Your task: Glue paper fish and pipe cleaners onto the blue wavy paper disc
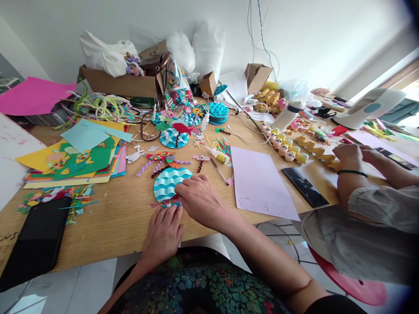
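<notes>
A round paper disc (168, 181) with wavy teal and white bands lies on the table in front of me. At its lower edge is a small red and blue paper piece (167, 203), partly covered by my fingers. My left hand (164, 229) lies flat with its fingers stretched out, the fingertips touching that piece. My right hand (200, 198) comes in over the disc's lower right edge. Its fingers are curled together, and whatever is between them is hidden. Just above the disc rest patterned paper fish (160, 156) and twisted purple pipe cleaners (144, 168).
A glue bottle (218, 155), a pen (219, 171) and a lilac sheet (260, 183) lie to the right. Colored paper (68, 176), scraps and a black phone (36, 237) are left. Another person's hands (348, 157) work at far right, beside a second phone (305, 186).
</notes>
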{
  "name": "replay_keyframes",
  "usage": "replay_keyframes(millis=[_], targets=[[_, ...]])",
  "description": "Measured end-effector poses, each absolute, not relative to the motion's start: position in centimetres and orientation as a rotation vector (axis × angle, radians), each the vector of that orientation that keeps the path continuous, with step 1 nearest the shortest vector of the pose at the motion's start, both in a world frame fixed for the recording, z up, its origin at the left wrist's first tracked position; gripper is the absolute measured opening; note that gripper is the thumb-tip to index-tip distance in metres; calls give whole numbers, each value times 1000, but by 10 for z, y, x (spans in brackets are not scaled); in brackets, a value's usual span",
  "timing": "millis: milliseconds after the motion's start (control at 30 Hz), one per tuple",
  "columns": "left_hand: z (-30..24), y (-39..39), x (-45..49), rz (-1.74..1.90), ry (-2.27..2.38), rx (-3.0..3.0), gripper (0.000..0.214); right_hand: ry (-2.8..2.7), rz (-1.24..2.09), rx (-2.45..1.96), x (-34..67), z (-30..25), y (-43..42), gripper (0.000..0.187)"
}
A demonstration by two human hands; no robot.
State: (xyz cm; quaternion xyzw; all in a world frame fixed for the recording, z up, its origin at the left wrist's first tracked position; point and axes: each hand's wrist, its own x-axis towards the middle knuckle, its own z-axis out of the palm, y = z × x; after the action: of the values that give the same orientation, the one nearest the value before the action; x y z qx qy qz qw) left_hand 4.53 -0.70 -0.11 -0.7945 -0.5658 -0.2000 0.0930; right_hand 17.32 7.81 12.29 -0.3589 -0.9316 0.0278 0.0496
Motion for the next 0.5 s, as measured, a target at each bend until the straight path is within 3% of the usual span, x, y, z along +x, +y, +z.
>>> replay_keyframes(millis=[233, 333, 500], targets=[[0, -7, 44, -542, -1679, -2376, 33, -2626, 224, -1052, 194, 153, 65, 15], [1, -8, 44, -532, -1685, -2382, 34, -2547, 430, -907, 212, 166, 49, 20], [-2, -7, 43, -562, -1661, -2395, 39, -2737, 640, -1022, 225, 130, 41, 17]])
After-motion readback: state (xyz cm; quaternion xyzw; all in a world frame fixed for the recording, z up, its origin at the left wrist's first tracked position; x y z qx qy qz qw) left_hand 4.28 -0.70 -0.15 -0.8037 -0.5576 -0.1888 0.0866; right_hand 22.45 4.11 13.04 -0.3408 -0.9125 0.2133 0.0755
